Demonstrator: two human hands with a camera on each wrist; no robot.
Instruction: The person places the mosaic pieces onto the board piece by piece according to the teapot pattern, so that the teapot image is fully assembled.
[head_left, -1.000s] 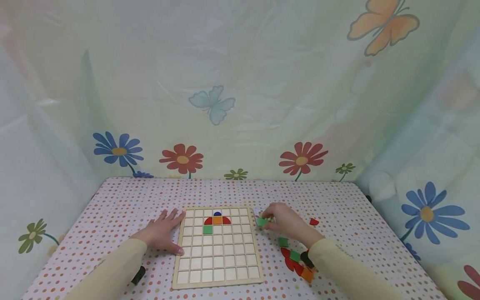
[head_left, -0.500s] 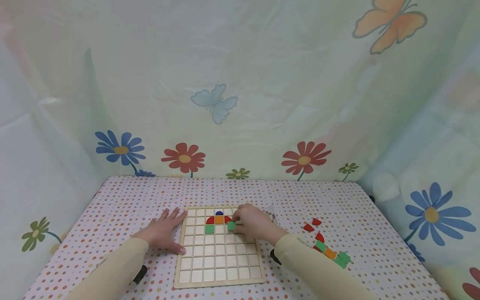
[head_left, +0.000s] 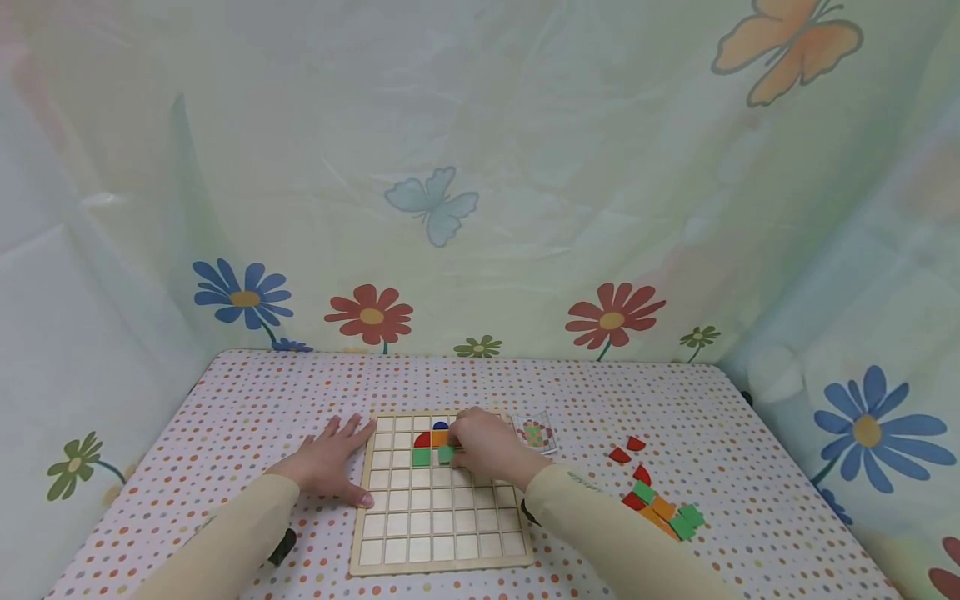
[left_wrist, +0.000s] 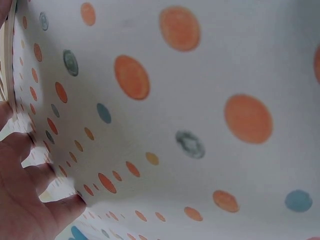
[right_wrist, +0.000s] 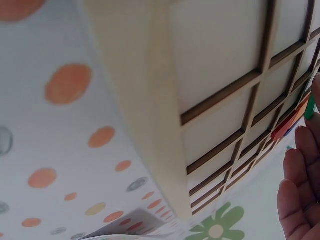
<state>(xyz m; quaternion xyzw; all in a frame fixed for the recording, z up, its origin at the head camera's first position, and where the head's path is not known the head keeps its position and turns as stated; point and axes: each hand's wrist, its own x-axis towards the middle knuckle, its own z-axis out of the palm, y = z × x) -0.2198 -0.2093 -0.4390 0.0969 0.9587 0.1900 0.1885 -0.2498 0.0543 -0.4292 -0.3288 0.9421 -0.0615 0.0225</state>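
A wooden grid board [head_left: 442,570] lies on the dotted tabletop. In its upper rows sit a blue rounded tile [head_left: 440,426], an orange square tile [head_left: 438,437], a red quarter-round tile [head_left: 422,439] and a green square tile [head_left: 422,457]. My right hand [head_left: 489,443] pinches another green square tile [head_left: 446,455] over the cell below the orange one; its fingers hide the right part of that row. The right wrist view shows a sliver of this held green tile [right_wrist: 310,106] at the fingertips. My left hand [head_left: 330,462] rests with fingers spread along the board's left edge.
Right of the board's top corner lies a small picture card [head_left: 537,433]. Loose red tiles [head_left: 620,455], orange tiles [head_left: 662,507] and green tiles [head_left: 684,523] are scattered beside the right forearm. A patterned curtain [head_left: 480,208] stands behind the table.
My right hand has carried the green tile leftward from beside the board to over the grid. Loose tiles lie farther right than one second ago. The left hand has stayed put.
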